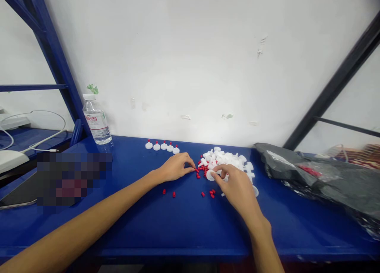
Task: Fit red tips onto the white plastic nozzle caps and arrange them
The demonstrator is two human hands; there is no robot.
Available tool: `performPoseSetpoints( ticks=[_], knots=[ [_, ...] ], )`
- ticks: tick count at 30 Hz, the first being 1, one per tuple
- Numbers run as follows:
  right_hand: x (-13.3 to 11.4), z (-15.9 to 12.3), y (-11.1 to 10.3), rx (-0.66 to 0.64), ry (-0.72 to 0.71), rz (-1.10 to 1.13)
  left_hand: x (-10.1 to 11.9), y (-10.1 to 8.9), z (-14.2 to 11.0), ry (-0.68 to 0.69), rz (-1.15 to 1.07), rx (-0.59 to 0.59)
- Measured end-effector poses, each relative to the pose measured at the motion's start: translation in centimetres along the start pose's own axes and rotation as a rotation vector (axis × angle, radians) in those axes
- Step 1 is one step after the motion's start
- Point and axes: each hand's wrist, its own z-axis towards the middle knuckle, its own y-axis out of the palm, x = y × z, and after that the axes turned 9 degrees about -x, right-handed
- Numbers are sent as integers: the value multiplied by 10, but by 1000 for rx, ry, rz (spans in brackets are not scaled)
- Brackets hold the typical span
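My left hand [177, 167] is at the near-left side of the pile, thumb and forefinger pinched at a small red cap [196, 170]. My right hand [236, 182] holds a white funnel-shaped cap [210, 175] between thumb and fingers, its round face turned toward me. Behind it spreads a heap of white funnel-shaped caps [230, 159] with narrow spouts. Loose red caps [198, 176] lie between the two hands, and several more red caps [173, 194] are scattered nearer to me. At the back left, several white caps with red tips [164, 145] stand upright in a row.
A water bottle [97, 120] stands at the back left of the blue table [166, 229]. Grey plastic bags [314, 182] cover the right side. On the left are a dark item partly blurred out [23, 186] and a white cable [44, 143]. A wall closes off the back.
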Motion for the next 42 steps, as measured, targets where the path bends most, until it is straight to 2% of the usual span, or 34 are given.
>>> performPoseSetpoints(
  ticks=[5,9,13,16,20,24,28,34,42],
  knots=[
    [0,1,-1,74,-48,85,6,0,-1,-17,16,4],
    [1,2,-1,58,-67,79,6,2,-1,16,29,-27],
    [0,2,-1,26,-73,100,6,3,0,16,-23,10],
    [-1,2,-2,-8,-106,149,11,1,0,-57,-171,68],
    [-4,1,-3,-52,-154,198,22,-2,3,-163,-475,115],
    [-5,1,-4,-69,-169,212,27,-4,5,-172,-731,127],
    [-9,0,-5,-100,-183,227,27,-3,4,-166,-887,100],
    [-11,-1,-6,-111,-205,264,29,-1,2,-166,-928,7],
    [-9,0,-4,-140,-248,334,31,1,2,-128,-904,-39]
  ],
)
